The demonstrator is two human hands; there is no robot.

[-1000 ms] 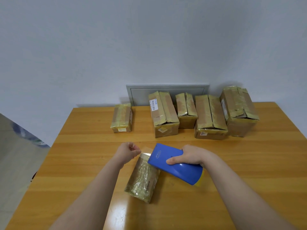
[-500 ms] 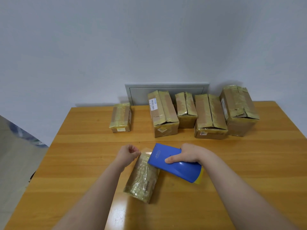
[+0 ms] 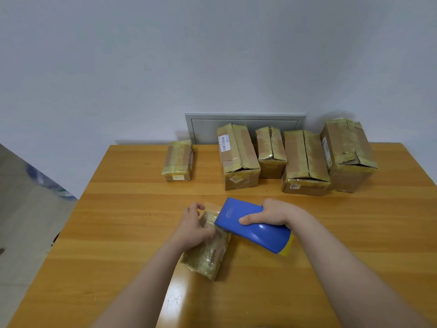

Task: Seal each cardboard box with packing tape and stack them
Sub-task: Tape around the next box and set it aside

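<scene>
A small tape-wrapped cardboard box [image 3: 208, 259] lies in the middle of the wooden table [image 3: 354, 233]. My left hand [image 3: 192, 227] rests on its far left part, with curled fingers pinching the free end of a clear tape strip [image 3: 211, 206]. My right hand [image 3: 272, 215] grips a blue tape dispenser [image 3: 255, 229] whose mouth sits over the box's far end. Several taped boxes stand in a row at the back: a small one [image 3: 177, 160], a tall one [image 3: 237, 156], a short one [image 3: 270, 151], a wide one [image 3: 305, 162] and a large one [image 3: 347, 153].
A grey metal panel [image 3: 244, 123] sits in the white wall behind the boxes. The table's left edge drops to a tiled floor [image 3: 26, 221]. Bare wood lies to the left, right and front of the small box.
My left hand has come down from above the box onto its far left part, bringing the tape end with it. The dispenser has hardly moved.
</scene>
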